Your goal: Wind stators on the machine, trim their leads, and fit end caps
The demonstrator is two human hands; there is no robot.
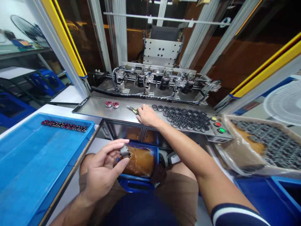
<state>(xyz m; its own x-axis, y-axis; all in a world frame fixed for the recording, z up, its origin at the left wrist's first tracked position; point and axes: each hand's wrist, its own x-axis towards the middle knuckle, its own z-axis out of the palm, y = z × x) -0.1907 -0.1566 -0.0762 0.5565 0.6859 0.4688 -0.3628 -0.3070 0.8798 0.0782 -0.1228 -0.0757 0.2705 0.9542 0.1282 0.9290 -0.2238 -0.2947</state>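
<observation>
Our left hand (105, 168) pinches a part (124, 151) by its rim, seemingly keeping its face clear; our right hand (148, 116) meets the pliers (134, 110), but whether it grips, we cannot tell.

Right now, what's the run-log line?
left hand: holding metal ring | right hand: at green-handled pliers | metal tray: red-topped parts left, dark rings right

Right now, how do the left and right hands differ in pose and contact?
The left hand is held up, apart from the metal worktop; the right hand is palm-down at it. The left hand pinches a round metal part; the right hand is at the pliers, its grip unclear. Both are bare.
</observation>
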